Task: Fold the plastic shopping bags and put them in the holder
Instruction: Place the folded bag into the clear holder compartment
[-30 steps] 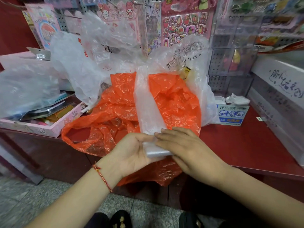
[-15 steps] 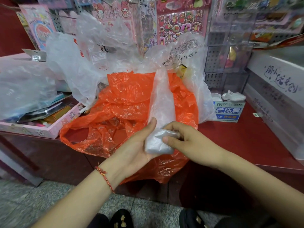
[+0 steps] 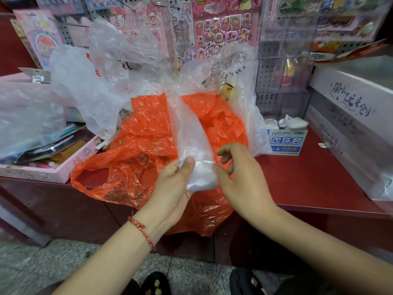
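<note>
Nearest me, above the grey floor and my black shoes [image 3: 156,283], my left hand [image 3: 174,188], a red string bracelet [image 3: 141,229] at its wrist, grips the clear plastic bag [image 3: 191,133] by its folded end [image 3: 203,177]. My thumb presses on top and my fingers curl beneath. My right hand [image 3: 242,182] is just beside that folded end at its right edge. Its fingers are loosely curled and hold nothing; I cannot tell whether they touch the plastic.

From my left hand the clear bag runs away from me as a long narrow strip, lying over a crumpled orange bag [image 3: 148,150]. The orange bag sits on the red counter [image 3: 308,182] and hangs over its front edge.

Left of it is a pink tray [image 3: 53,171] of stationery. To the right stands a blue-and-white box [image 3: 285,142] with small white plastic bundles [image 3: 293,123] on top.

Farther back, more loose clear bags [image 3: 102,81] are heaped, one printed in black [image 3: 229,67]. Behind them cartoon sticker sheets [image 3: 223,28] hang on a pegboard.
</note>
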Demonstrator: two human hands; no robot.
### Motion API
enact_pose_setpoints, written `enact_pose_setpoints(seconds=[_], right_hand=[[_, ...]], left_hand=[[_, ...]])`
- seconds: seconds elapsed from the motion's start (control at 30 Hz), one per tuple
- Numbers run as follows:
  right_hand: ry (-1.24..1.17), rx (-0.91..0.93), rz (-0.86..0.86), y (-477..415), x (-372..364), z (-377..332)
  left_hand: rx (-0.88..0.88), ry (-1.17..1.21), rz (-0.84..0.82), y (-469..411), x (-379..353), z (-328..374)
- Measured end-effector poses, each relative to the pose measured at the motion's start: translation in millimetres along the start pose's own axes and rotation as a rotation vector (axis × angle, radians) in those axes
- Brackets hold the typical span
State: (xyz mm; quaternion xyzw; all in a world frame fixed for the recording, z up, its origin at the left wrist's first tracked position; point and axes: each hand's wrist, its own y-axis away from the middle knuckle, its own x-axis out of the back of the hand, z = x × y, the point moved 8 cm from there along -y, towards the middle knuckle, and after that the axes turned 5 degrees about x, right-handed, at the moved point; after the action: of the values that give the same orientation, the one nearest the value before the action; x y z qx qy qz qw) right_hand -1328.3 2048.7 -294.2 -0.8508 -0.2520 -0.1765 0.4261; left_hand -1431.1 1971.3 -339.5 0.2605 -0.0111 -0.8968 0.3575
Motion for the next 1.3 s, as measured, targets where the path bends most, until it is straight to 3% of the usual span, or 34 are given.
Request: enact_pose_setpoints(seconds=[0.07,0.13,0.23,0.4,0.47,0.57,0.67,0.83,1.07,1.2,1.3], right_hand=[[0.111,0.262,-0.02,-1,9,-19],[0.205,0.492,-0.204,13,-2,-33],[0.404,0.601,-0.373,22,-25,-24],[0.419,0.724,-0.388,12,-32,-26],[0.256,0.661,-0.397,12,-28,-29],[-0.112,0.372,-0.403,4,-21,-21],[-0.314,0.118,-0.396,-8,-18,-4],[-0.311,-0.03,-0.498,-9,-21,8],[-0.367,-0.199,-0.285,-4,-17,21],[-0.294,-0.152,-0.196,-4,-11,17],[-0.273,-0.131,-0.13,-3,-8,14]], left_hand=[[0.02,0.052,-0.012,-1,-1,2],[0.061,0.102,-0.034,-1,-4,2],[0.182,0.173,-0.065,-1,-7,-6],[0.329,0.233,-0.057,0,-2,-12],[0.349,0.213,-0.047,0,0,-11],[0.356,0.185,-0.104,0,-3,-8],[0.335,0.1,-0.141,1,-5,-9],[0.262,-0.068,-0.237,4,-15,-10],[0.057,-0.171,-0.254,6,-18,-6],[-0.013,-0.231,-0.265,8,-21,-3],[-0.031,-0.236,-0.159,3,-12,-4]])
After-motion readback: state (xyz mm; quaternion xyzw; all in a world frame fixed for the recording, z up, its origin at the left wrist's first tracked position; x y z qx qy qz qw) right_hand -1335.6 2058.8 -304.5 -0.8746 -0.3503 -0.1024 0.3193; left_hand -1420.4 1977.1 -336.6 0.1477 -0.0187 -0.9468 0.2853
